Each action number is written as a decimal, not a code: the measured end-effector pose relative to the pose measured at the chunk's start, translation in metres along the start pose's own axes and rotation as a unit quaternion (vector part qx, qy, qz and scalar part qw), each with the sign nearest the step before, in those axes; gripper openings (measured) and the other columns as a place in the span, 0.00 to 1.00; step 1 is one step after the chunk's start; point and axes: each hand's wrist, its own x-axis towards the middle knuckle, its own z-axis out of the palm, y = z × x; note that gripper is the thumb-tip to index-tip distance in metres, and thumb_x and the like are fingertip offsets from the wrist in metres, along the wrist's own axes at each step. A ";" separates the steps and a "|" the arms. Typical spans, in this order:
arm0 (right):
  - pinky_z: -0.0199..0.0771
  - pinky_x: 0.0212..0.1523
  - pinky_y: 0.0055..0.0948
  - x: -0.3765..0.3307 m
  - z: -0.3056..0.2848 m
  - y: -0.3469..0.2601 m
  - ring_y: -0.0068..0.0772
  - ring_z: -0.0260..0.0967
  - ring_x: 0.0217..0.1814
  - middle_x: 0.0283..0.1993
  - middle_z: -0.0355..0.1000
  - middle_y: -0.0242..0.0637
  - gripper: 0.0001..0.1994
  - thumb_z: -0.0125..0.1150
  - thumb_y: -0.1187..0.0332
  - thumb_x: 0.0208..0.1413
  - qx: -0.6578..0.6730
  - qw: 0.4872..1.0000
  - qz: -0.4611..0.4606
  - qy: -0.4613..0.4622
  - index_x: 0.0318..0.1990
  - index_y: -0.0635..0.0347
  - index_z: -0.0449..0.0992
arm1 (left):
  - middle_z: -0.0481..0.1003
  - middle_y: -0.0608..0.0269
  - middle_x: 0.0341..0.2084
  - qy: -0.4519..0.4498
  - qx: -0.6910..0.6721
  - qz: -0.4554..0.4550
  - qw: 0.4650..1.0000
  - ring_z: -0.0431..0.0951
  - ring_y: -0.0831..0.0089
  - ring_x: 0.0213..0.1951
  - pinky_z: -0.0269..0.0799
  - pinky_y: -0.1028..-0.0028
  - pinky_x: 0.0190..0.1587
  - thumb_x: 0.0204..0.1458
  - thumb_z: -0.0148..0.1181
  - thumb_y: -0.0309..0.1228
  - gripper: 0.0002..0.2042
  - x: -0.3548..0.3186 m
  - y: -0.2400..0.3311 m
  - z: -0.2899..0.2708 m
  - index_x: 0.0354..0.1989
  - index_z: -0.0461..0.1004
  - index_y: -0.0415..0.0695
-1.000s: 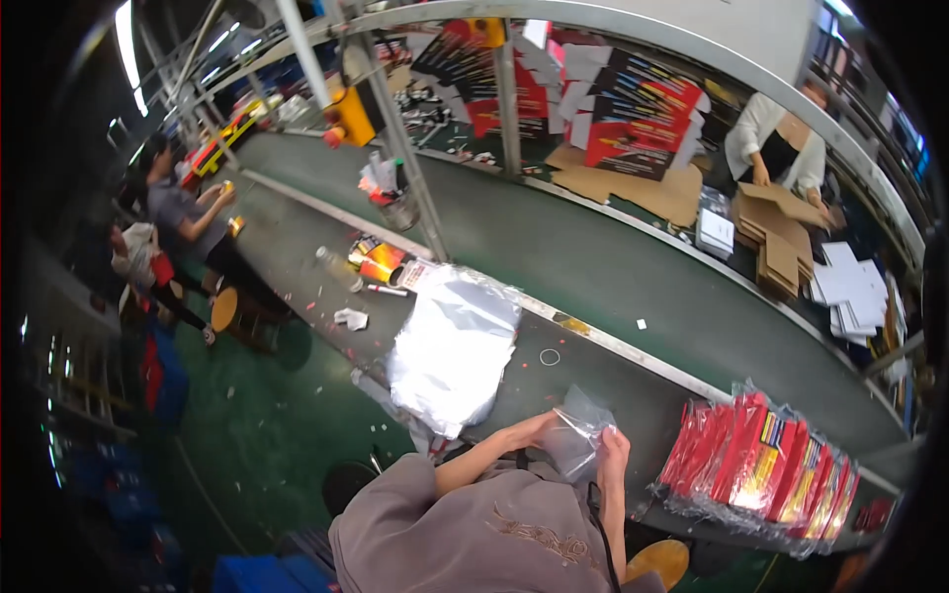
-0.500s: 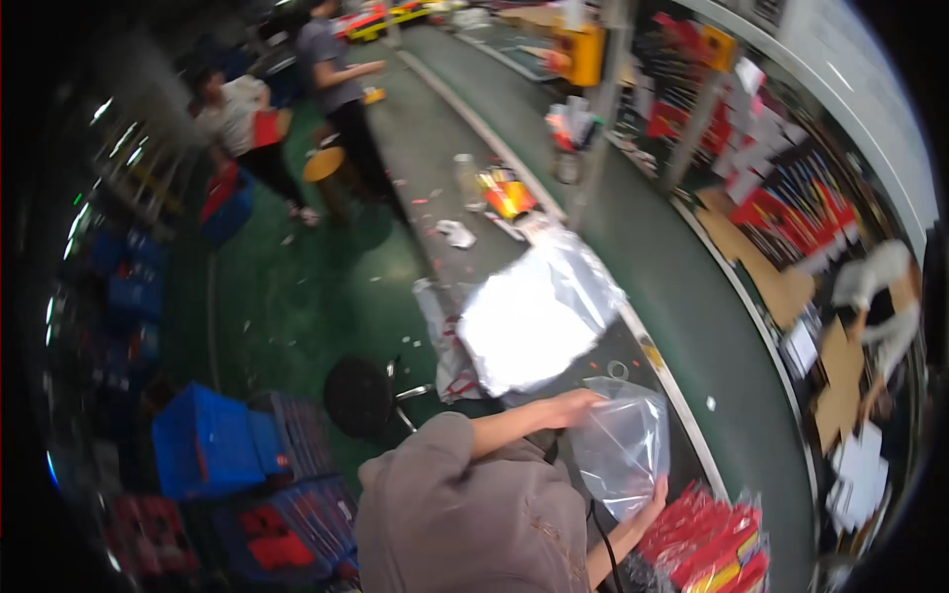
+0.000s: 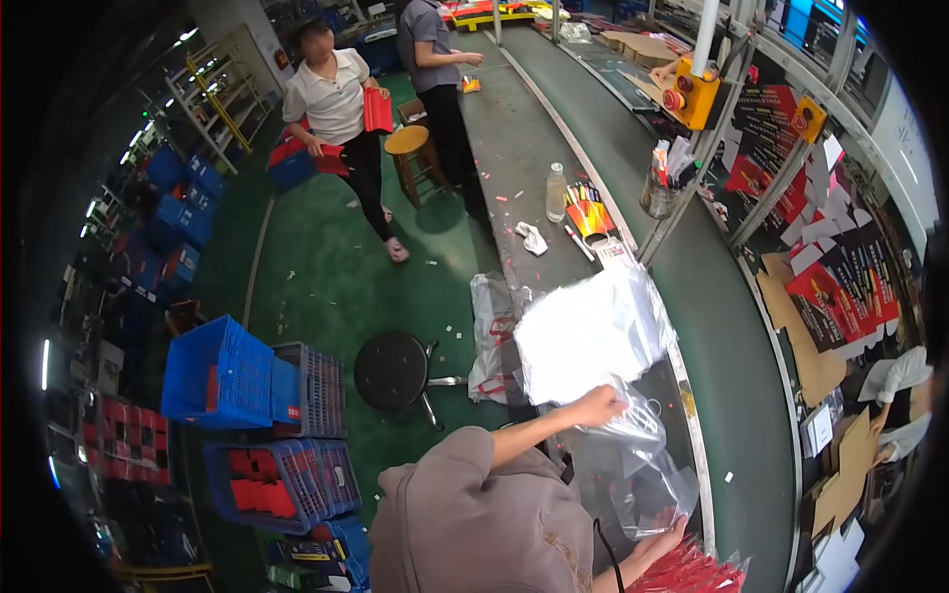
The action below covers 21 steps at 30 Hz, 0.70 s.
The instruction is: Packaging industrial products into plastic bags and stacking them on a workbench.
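Observation:
A clear plastic bag point(image 3: 647, 484) is stretched between my two hands over the grey bench. My left hand point(image 3: 598, 406) is closed on its upper end, right by a stack of clear plastic bags point(image 3: 573, 341) that glares white. At the bag's lower end my right hand point(image 3: 664, 540) holds its edge, with the fingers partly seen through the film. Just below my right hand lies a pile of red things in clear wrap point(image 3: 692, 575), cut off by the picture's edge.
A bottle point(image 3: 556, 193), a crumpled tissue point(image 3: 532, 238) and a pack of coloured pens point(image 3: 590, 213) stand farther up the bench. A green belt point(image 3: 727, 395) runs along its right. Left are a black stool point(image 3: 391, 372) and blue crates point(image 3: 222, 371). A person point(image 3: 341, 109) carries red pieces.
The view has swung, so the bench sits farther right. My left hand has closed into a fist on the bag, which is now narrower and more crumpled. The person with red pieces has stepped nearer.

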 end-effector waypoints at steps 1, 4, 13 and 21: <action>0.61 0.48 0.31 0.003 -0.006 0.002 0.31 0.66 0.45 0.43 0.70 0.35 0.17 0.48 0.58 0.58 0.015 1.000 0.002 0.008 0.47 0.60 0.69 | 0.66 0.51 0.10 0.034 -0.014 -0.019 0.999 0.66 0.70 0.15 0.61 0.66 0.22 0.48 0.55 0.36 0.15 0.000 -0.011 0.001 0.19 0.70 0.33; 0.62 0.48 0.31 0.001 -0.020 0.009 0.29 0.65 0.44 0.42 0.69 0.34 0.16 0.48 0.59 0.58 0.066 0.996 0.023 0.052 0.47 0.61 0.67 | 0.72 0.51 0.17 0.022 0.006 -0.049 0.999 0.72 0.68 0.21 0.66 0.68 0.27 0.46 0.60 0.38 0.15 -0.005 0.008 -0.008 0.27 0.73 0.34; 0.63 0.41 0.30 -0.022 -0.018 0.034 0.28 0.65 0.40 0.37 0.69 0.33 0.12 0.46 0.61 0.58 0.095 0.992 0.061 0.051 0.40 0.60 0.69 | 0.75 0.52 0.36 -0.038 -0.069 -0.046 0.996 0.74 0.62 0.39 0.68 0.67 0.43 0.43 0.63 0.39 0.21 0.009 -0.014 0.032 0.41 0.73 0.36; 0.64 0.42 0.31 -0.040 -0.010 0.042 0.29 0.66 0.40 0.36 0.70 0.32 0.12 0.51 0.59 0.56 0.127 0.986 0.065 0.082 0.39 0.57 0.72 | 0.76 0.57 0.28 -0.073 -0.113 -0.122 0.983 0.73 0.73 0.33 0.68 0.72 0.36 0.47 0.59 0.34 0.13 0.010 -0.016 0.059 0.34 0.74 0.34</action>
